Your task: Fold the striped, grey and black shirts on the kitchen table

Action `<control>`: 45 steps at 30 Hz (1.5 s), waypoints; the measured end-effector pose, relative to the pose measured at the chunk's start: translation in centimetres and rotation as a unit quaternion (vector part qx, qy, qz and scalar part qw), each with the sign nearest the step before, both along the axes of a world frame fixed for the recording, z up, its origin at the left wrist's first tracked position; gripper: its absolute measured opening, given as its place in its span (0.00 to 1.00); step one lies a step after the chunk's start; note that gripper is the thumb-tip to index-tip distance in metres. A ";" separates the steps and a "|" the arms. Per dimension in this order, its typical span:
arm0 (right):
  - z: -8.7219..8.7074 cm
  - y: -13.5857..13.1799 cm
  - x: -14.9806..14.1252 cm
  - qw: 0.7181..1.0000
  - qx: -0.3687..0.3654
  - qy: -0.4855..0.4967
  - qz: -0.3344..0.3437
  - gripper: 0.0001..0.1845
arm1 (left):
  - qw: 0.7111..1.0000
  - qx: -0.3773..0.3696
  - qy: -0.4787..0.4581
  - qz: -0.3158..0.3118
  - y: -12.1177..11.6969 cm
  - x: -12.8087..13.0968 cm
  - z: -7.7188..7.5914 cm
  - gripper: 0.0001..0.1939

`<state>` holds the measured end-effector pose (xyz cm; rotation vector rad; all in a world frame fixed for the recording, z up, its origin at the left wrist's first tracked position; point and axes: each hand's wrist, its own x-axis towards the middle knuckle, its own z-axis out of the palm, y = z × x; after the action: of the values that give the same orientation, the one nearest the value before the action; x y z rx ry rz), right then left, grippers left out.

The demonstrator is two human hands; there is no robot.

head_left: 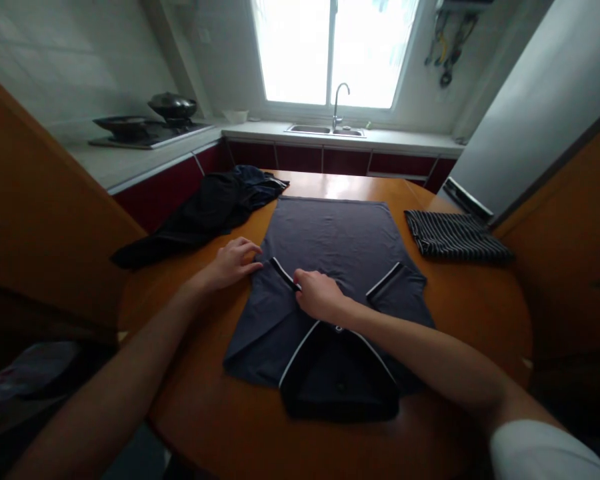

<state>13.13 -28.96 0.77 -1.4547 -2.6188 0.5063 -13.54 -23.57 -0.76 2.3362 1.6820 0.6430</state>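
Observation:
A dark grey polo shirt point(336, 227) lies spread on the table, its black collar point(340, 400) with white trim toward me. Both short sleeves are folded inward, and their black-and-white cuffs show on the body of the shirt. My right hand point(320, 293) pinches the lower end of the left cuff point(283, 273). At the shirt's left edge rests my left hand point(235, 261), fingers bent and thumb apart, the fingertips touching or just beside the cloth. The right cuff point(384, 281) lies slanted, untouched. My right forearm crosses over part of the shirt near the collar.
The shirt lies on a round-cornered wooden table point(195, 400). Rumpled dark clothing point(215, 203) lies at the back left, and a folded black-and-white striped garment point(457, 235) at the right. Beyond are a counter with a sink point(310, 129), a stove with pans point(173, 107), and a fridge point(525, 100).

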 end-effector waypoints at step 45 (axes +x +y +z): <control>-1.5 -8.6 -3.0 0.908 0.084 0.046 0.409 0.27 | 0.971 -0.038 0.165 -0.171 -3.0 6.7 -2.4 0.28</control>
<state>10.12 -37.60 -0.71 -0.2128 -2.9941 0.3707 -6.85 -26.58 -3.19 2.6981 1.3270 0.1282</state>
